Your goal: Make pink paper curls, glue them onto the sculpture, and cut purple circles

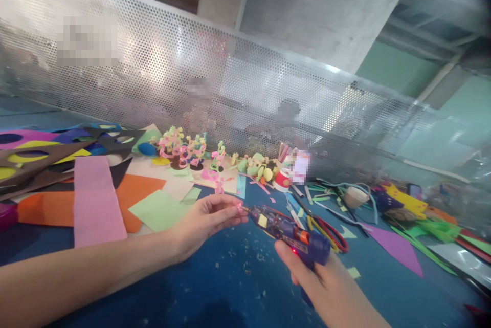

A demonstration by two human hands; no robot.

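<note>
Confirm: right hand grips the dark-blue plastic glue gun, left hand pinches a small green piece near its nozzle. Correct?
One error: in the head view, the small piece pinched by the left hand is pink, not green. The right hand does grip the dark-blue plastic glue gun.

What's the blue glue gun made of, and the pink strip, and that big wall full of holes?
The glue gun looks like hard, slightly glossy plastic, with a moulded body. The pink strip may be felt or thick paper: it's matt and evenly coloured. The wall is probably bare metal, silvery with bright glints.
</note>
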